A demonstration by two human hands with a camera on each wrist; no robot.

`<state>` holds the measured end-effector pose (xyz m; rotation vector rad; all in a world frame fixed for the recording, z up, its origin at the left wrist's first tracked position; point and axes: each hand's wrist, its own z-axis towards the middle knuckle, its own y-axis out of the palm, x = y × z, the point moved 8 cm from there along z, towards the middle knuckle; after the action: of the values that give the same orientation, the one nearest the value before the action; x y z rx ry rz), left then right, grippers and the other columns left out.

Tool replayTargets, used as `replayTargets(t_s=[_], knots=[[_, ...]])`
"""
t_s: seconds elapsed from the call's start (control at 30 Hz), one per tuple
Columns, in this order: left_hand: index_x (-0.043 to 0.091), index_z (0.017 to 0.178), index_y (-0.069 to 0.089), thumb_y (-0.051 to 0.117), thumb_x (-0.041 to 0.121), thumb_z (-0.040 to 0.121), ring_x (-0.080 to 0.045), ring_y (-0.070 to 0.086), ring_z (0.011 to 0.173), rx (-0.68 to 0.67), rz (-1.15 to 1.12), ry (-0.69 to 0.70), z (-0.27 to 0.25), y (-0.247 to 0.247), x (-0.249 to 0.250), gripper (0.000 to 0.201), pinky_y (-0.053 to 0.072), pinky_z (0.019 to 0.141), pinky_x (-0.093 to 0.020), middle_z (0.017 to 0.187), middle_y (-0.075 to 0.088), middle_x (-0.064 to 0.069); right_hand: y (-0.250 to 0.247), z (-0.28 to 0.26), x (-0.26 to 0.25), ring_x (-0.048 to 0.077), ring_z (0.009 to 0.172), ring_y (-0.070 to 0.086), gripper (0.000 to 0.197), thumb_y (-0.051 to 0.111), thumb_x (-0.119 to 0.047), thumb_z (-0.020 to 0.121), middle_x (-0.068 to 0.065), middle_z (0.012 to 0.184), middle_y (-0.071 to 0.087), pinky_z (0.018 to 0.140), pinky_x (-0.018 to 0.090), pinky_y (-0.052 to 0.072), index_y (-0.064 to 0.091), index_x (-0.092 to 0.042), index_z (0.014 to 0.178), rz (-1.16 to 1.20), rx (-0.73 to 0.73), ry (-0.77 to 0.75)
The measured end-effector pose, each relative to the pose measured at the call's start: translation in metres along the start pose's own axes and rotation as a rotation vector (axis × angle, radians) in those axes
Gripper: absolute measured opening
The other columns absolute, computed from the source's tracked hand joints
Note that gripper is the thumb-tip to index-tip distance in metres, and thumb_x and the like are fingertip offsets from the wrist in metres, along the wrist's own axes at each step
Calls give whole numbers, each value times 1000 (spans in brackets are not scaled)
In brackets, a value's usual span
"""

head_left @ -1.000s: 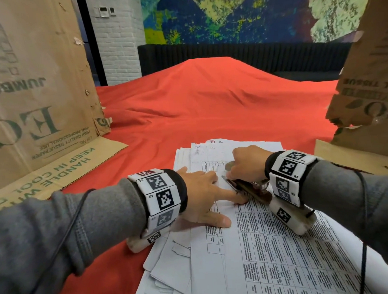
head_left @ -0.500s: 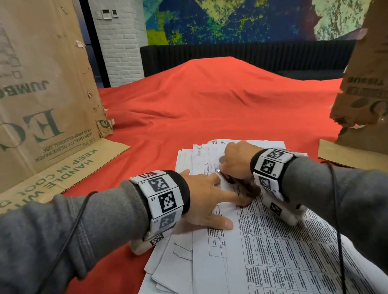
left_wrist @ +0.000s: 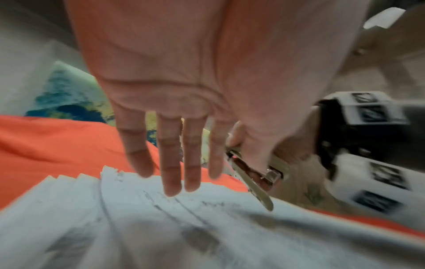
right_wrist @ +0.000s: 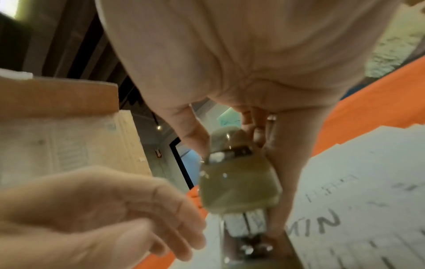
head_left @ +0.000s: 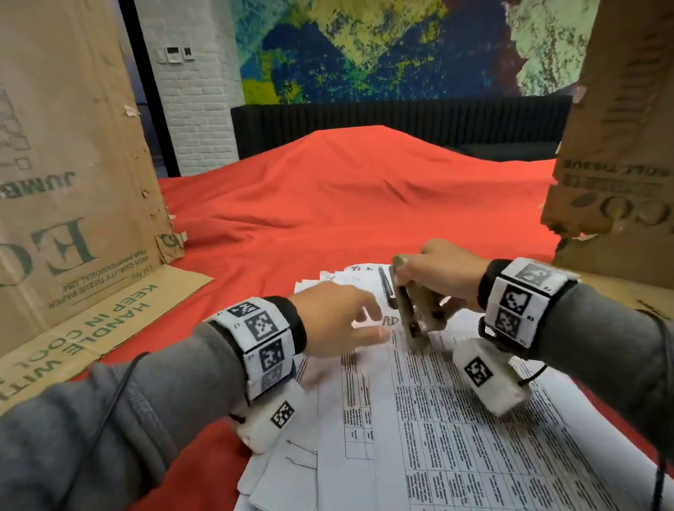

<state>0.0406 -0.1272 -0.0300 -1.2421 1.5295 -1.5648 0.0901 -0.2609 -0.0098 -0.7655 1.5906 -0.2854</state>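
Stapler (head_left: 407, 310) in right hand (head_left: 436, 276), fingers wrapped round it, tilted steeply over the far end of the paper stack (head_left: 460, 446) on the red cloth (head_left: 305, 217); left hand (head_left: 334, 319) straight-fingered, holding nothing, just above the sheets. No staple discernible, so fastening judged unconfirmed; blur hides whether the stapler's tip touches paper.

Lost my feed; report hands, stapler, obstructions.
Right hand grips beige metal stapler, tilted over white printed papers. Left hand open beside it. Nothing blocking.
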Motion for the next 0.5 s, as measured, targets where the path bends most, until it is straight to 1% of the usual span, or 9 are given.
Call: replayTargets(t_s=[0.07, 0.13, 0.17, 0.23, 0.3, 0.37, 0.4, 0.43, 0.5], knots=[[24, 113, 74, 54, 78, 87, -20, 70, 100, 99, -131, -89, 11, -12, -2, 63, 57, 94, -38, 108, 77, 0, -6, -10, 1, 35, 60, 67, 23, 54, -10, 90, 32, 80, 71, 56, 38, 57, 68, 7, 93, 121, -7, -16], [22, 105, 77, 51, 93, 67, -22, 74, 91, 23, -263, -109, 20, -6, 2, 85, 61, 90, -44, 95, 78, -4, -11, -16, 1, 37, 65, 71, 23, 54, -8, 91, 28, 82, 74, 60, 39, 60, 70, 7, 96, 212, -4, -27], [24, 107, 77, 56, 94, 63, -19, 75, 90, -47, -303, -107, 22, 0, 6, 86, 62, 90, -43, 94, 79, 0, -14, -18, 2, 36, 69, 74, 22, 55, -7, 91, 25, 87, 76, 62, 41, 61, 71, 6, 99, 266, 6, -29], [23, 122, 72, 76, 81, 66, -13, 75, 91, -135, -337, -108, 21, 2, 7, 81, 62, 89, -35, 104, 80, 7, -22, -20, 5, 33, 70, 75, 20, 58, -5, 91, 19, 90, 78, 65, 43, 63, 72, 3, 102, 356, 50, -31], [16, 136, 63, 89, 52, 73, -4, 73, 85, -123, -381, -121, 18, -12, -6, 78, 59, 80, -24, 113, 77, 10, -32, -24, 7, 32, 71, 73, 18, 60, -6, 91, 17, 88, 75, 68, 48, 65, 72, 1, 102, 412, 108, -30], [9, 136, 62, 88, 26, 81, 1, 71, 77, -55, -451, -159, 14, -32, -30, 63, 55, 69, -15, 113, 76, 7, -40, -27, 10, 34, 75, 71, 19, 60, -6, 92, 17, 88, 76, 74, 52, 65, 72, 1, 105, 463, 141, -31], [7, 134, 63, 85, 18, 85, 0, 72, 76, -13, -487, -177, 11, -40, -41, 55, 54, 65, -14, 112, 77, 3, -42, -28, 11, 34, 75, 70, 16, 60, -6, 93, 13, 81, 77, 76, 53, 64, 71, 0, 103, 486, 152, -31], [5, 133, 64, 82, 14, 88, -4, 74, 78, 26, -522, -185, 10, -44, -50, 49, 54, 64, -15, 110, 78, 0, -43, -29, 12, 33, 74, 69, 12, 60, -6, 94, 8, 72, 76, 78, 54, 64, 70, -3, 98, 501, 159, -30], [8, 130, 65, 82, 22, 89, -10, 77, 86, 57, -588, -165, 12, -44, -53, 46, 59, 71, -21, 108, 80, -3, -42, -28, 10, 33, 73, 69, 8, 60, -6, 95, 4, 61, 73, 79, 55, 63, 67, -6, 92, 514, 161, -28]])
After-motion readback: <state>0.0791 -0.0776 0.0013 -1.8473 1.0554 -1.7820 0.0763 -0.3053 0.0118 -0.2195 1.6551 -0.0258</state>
